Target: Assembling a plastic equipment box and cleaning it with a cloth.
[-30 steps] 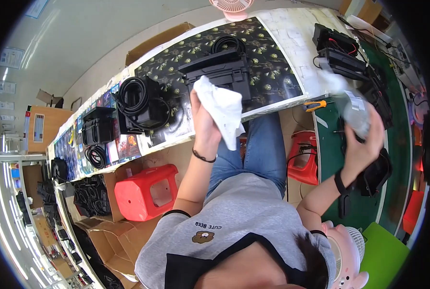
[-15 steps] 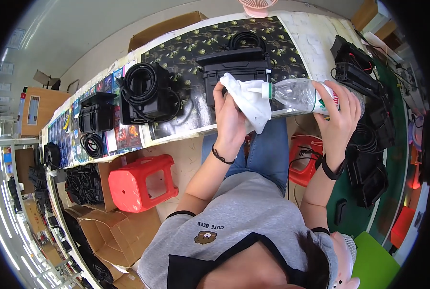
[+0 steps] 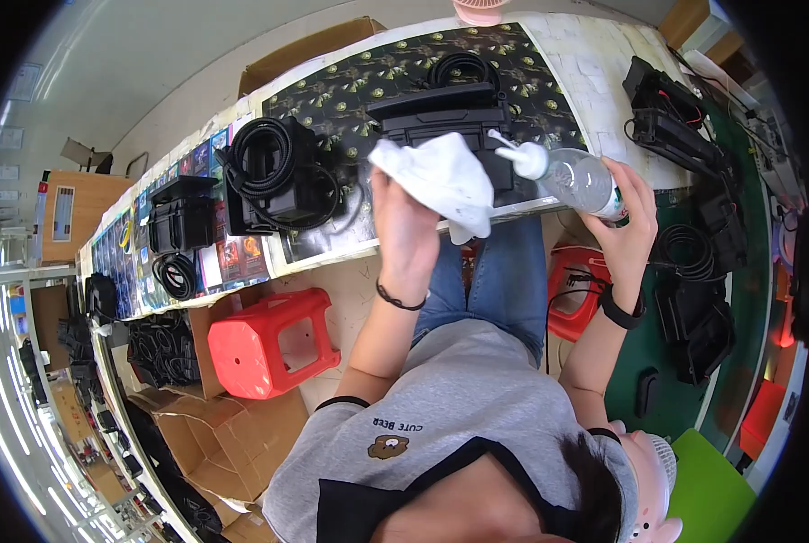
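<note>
My left hand (image 3: 406,231) is closed under a crumpled white cloth (image 3: 442,179), which hides most of its fingertips. In my right hand (image 3: 631,217) is a clear plastic bottle (image 3: 578,179), gripped round its body and tilted. Its white cap with a thin spout (image 3: 529,159) points up and left toward the cloth, with a gap between them. Directly beyond the cloth, a black hard case (image 3: 445,118) stands on the table with its lid raised. A coiled black cable (image 3: 463,71) lies behind that case.
To the left on the table (image 3: 594,54) are a black case with coiled cable (image 3: 273,172) and a smaller black case (image 3: 180,217). Black housings (image 3: 667,118) lie at the right. Red stools (image 3: 250,357) and an open cardboard box (image 3: 214,443) stand below the table.
The cloth and my left hand have moved left, away from the spout. My right hand has come nearer to me, and the bottle now tips with its spout higher.
</note>
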`<action>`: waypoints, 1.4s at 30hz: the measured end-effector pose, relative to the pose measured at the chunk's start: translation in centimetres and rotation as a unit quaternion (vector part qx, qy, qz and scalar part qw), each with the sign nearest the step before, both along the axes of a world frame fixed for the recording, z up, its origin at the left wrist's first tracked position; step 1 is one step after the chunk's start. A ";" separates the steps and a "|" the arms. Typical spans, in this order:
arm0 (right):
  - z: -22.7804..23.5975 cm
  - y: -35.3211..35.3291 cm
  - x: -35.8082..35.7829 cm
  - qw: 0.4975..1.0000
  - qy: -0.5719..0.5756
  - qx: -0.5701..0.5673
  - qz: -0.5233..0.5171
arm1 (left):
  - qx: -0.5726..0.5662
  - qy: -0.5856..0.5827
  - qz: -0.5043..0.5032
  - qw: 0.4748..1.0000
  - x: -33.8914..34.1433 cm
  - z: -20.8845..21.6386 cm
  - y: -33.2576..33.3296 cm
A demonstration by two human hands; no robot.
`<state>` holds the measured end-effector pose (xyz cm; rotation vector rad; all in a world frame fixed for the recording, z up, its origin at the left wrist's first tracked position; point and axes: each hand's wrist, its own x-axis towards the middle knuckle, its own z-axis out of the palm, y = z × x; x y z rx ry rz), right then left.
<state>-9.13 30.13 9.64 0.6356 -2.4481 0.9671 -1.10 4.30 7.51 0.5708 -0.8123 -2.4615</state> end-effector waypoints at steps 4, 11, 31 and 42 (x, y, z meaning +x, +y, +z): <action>-2.3 1.8 0.3 0.995 -0.047 -0.082 -0.043 | -0.151 -0.016 0.173 0.973 0.6 0.2 -3.3; -3.8 7.5 1.2 0.934 -0.119 -0.320 -0.101 | -0.808 -0.119 0.221 0.532 -2.1 -1.2 -3.6; -1.9 20.5 6.5 0.801 0.210 -0.451 -0.332 | -0.833 -0.103 0.084 0.537 -4.5 -1.3 -1.9; -1.0 31.3 12.6 0.536 0.564 -0.386 -0.495 | -0.813 -0.106 -0.009 0.572 -4.2 -0.5 -2.8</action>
